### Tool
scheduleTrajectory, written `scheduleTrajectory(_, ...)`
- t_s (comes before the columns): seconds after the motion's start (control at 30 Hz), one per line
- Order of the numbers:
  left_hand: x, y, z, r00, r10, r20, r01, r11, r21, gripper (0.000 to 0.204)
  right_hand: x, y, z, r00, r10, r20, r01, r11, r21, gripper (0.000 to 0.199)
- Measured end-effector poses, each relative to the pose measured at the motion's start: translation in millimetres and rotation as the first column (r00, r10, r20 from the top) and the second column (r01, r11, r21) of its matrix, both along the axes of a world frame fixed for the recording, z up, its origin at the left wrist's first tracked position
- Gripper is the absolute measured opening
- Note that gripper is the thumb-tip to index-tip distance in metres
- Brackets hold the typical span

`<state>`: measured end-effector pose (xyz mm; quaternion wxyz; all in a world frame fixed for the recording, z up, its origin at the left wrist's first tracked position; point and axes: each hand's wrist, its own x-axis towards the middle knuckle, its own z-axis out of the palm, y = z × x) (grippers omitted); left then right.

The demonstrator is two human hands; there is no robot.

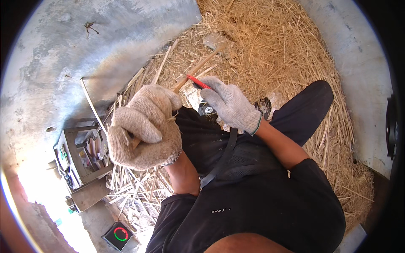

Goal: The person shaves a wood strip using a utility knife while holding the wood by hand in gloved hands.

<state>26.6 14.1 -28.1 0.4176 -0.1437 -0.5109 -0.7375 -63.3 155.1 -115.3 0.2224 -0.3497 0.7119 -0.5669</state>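
My left hand [145, 128], in a thick knitted glove, is closed round a long bamboo strip [200, 65]. The strip runs up and away to the right over the straw, and a short end of it shows between the curled fingers. My right hand [231, 101], gloved too, grips a slim red tool [198, 82], whose dark thin tip points left at the strip. The tip looks near or against the strip; I cannot tell whether they touch. Most of the tool is hidden under my fingers, so its exact kind is unclear.
Yellow shavings [274, 42] are heaped ahead and to the right. Split sticks [143, 189] lie at the left, beside a wooden rack [82, 156] holding small items. Grey walls [105, 42] curve round. A dark device with a lit ring [120, 234] sits at lower left.
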Motion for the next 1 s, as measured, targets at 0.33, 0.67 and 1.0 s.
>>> scheduleTrajectory(0.33, 4, -4, -2, 0.997, -0.060, 0.043, 0.064, 0.994, -0.092, 0.042, 8, -2, -9, 0.980, -0.080, -0.183, 0.095, 0.993, 0.073, 0.027)
scheduleTrajectory(0.67, 7, 0, -5, 0.996, -0.067, 0.053, 0.074, 0.988, -0.138, 0.041, -3, 0, -24, 0.987, -0.094, -0.132, 0.121, 0.969, 0.218, 0.036)
scheduleTrajectory(1.0, 3, 7, -5, 0.995, -0.094, 0.016, 0.096, 0.989, -0.117, 0.037, -29, 0, -51, 0.991, -0.087, -0.101, 0.113, 0.950, 0.290, 0.042)
